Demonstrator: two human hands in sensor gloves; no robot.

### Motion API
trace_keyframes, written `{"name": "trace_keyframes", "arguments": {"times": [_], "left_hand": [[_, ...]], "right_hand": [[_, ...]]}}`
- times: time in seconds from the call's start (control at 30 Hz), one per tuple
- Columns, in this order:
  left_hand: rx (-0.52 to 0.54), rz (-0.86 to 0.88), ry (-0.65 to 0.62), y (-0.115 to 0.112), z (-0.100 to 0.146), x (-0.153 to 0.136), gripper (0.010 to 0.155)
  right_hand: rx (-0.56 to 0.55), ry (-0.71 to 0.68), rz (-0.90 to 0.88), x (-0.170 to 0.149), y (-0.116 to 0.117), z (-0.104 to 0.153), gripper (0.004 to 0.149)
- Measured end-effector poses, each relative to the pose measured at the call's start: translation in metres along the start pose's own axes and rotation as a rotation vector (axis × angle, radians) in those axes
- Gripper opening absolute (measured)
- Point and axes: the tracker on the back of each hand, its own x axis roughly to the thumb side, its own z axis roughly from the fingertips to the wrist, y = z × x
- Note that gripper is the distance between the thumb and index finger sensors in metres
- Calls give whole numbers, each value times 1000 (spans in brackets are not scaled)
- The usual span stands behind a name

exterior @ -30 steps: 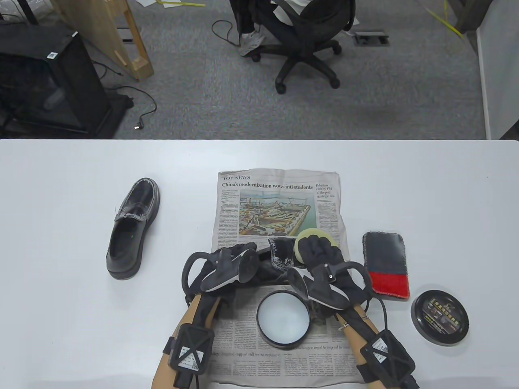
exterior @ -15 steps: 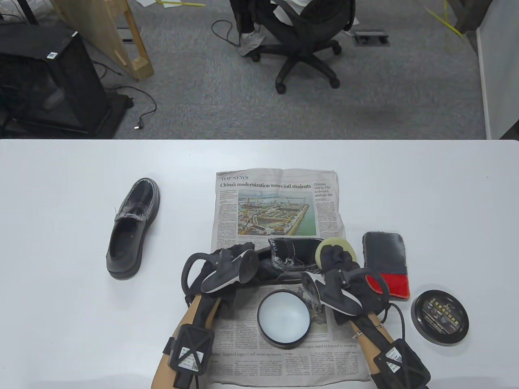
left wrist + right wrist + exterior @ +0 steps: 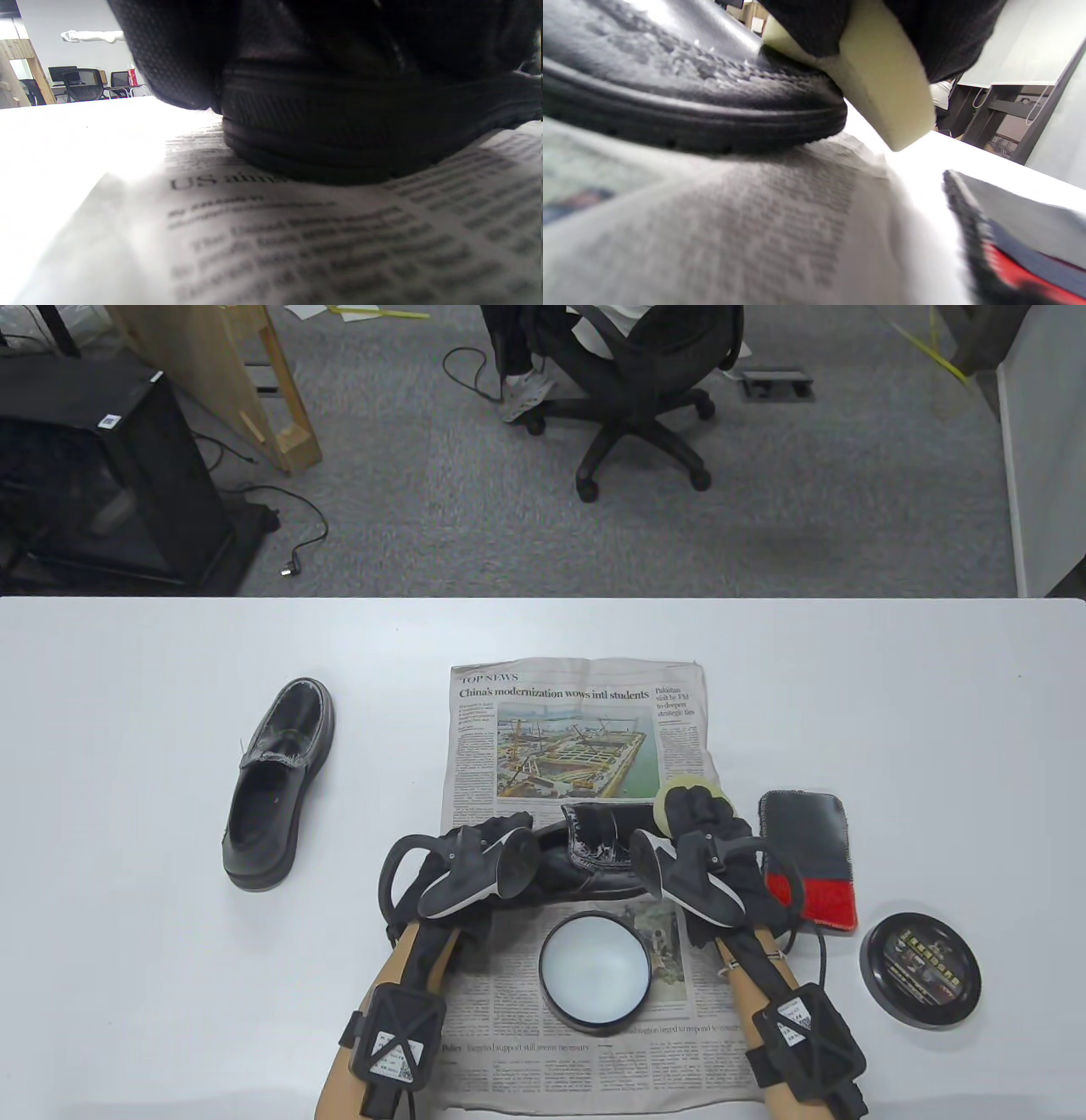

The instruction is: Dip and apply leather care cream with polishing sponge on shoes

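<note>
An office: grey carpet lies beyond the white tabletop, with a black swivel chair on castors, a floor socket box and more desk chairs farther off.

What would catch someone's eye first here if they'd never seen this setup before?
Probably the two gloved hands working a black shoe on the newspaper at the table's near edge: the left hand steadies it, while the right hand presses a pale yellow sponge against its toe. Next, the open tin of white cream just in front, and a second shoe lying apart at left.
</note>
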Motion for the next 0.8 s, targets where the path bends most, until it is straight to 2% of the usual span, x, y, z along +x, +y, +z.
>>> {"name": "trace_keyframes", "arguments": {"times": [0.2,0.3,0.4,0.53,0.6,0.7,0.8], "left_hand": [[-3,6,-7,0,0,0,93],[-6,14,-12,-1,0,0,92],[-5,13,-15,-1,0,0,92],[-2,19,-22,-1,1,0,93],[9,25,-25,-2,2,-1,94],[20,21,-33,-2,4,0,95],[19,61,-48,-1,5,-2,95]], "right_hand": [[-30,-139,18,13,-16,30,53],[-73,-133,-11,20,-19,21,52],[-77,-70,-34,17,-13,1,52],[29,3,-83,-5,-6,-19,52],[54,29,-88,-19,-5,-20,52],[23,131,-67,-50,-4,-16,52],[28,301,-32,-94,8,-15,53]]}}
